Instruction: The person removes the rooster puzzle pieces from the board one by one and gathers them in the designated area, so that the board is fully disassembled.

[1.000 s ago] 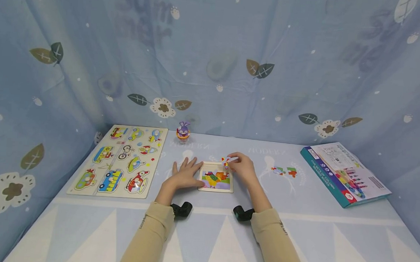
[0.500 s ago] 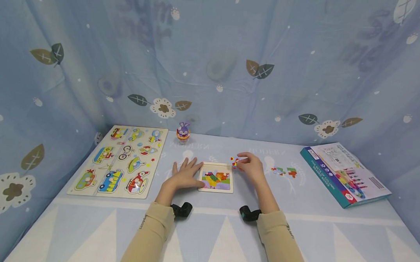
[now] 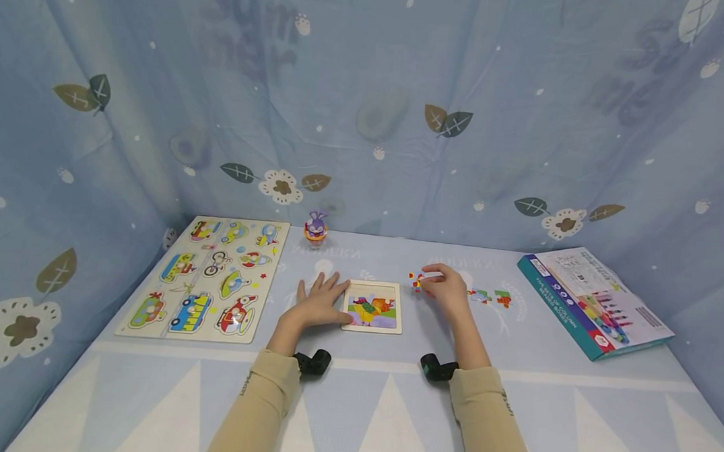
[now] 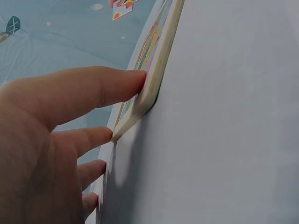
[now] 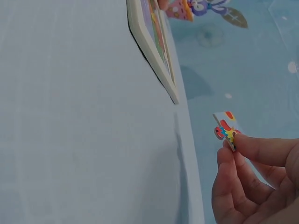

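A small wooden puzzle tray (image 3: 372, 327) lies on the table, its lower part filled with colourful pieces and its upper part pale and bare. My left hand (image 3: 317, 305) spreads its fingers beside the tray's left side; in the left wrist view the thumb (image 4: 117, 84) rests on the rim. To the right of the tray, my right hand (image 3: 447, 290) pinches a jigsaw piece (image 5: 228, 128) between thumb and fingers. That piece is white with red, yellow and blue, and it is held off the table. Two loose jigsaw pieces (image 3: 503, 298) lie further right, close together.
A large peg puzzle board (image 3: 204, 283) with vehicles lies on the left. At the back stands a purple rabbit figure (image 3: 316, 229). A boxed bead set (image 3: 598, 300) lies at the right. A patterned blue curtain (image 3: 367, 118) hangs behind the table.
My right hand has carried the pinched jigsaw piece from above the tray's upper right corner rightward, clear of the tray. The left hand and the tray stay where they were.
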The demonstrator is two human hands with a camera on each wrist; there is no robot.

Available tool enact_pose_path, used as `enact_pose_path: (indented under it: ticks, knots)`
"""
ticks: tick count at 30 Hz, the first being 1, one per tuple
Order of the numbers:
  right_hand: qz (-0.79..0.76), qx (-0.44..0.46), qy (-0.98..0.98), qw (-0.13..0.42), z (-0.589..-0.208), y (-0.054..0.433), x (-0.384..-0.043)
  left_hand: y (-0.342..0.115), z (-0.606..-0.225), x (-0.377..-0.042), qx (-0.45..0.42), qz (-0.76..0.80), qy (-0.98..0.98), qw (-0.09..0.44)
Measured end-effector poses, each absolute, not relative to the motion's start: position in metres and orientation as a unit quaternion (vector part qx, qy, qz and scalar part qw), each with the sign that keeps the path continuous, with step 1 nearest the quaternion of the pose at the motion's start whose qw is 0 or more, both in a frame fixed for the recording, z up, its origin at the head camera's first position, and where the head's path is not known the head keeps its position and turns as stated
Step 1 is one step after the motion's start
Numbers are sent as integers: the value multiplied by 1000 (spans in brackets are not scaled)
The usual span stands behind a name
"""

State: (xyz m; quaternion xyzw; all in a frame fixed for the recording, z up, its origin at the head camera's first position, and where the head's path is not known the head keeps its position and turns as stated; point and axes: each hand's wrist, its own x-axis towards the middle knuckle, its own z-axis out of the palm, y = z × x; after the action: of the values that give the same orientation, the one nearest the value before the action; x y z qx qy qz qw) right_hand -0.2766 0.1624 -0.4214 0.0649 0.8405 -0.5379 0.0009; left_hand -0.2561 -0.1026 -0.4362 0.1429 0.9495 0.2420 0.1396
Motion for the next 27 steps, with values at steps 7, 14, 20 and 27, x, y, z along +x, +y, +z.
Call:
enact_pose_path:
  ticks: [7, 14, 20, 27]
  knots:
    - [-546, 79, 834, -3, -421, 176, -276, -102, -436, -256, 141, 243, 949, 140]
    - [-549, 99, 830, 0, -421, 190, -278, -102, -436, -255, 141, 248, 949, 137]
    - [-553, 115, 825, -9, -423, 198, -278, -103, -436, -255, 143, 246, 949, 136]
    - [-526, 142, 838, -17, -426, 210, -276, -103, -437, -256, 144, 245, 949, 137]
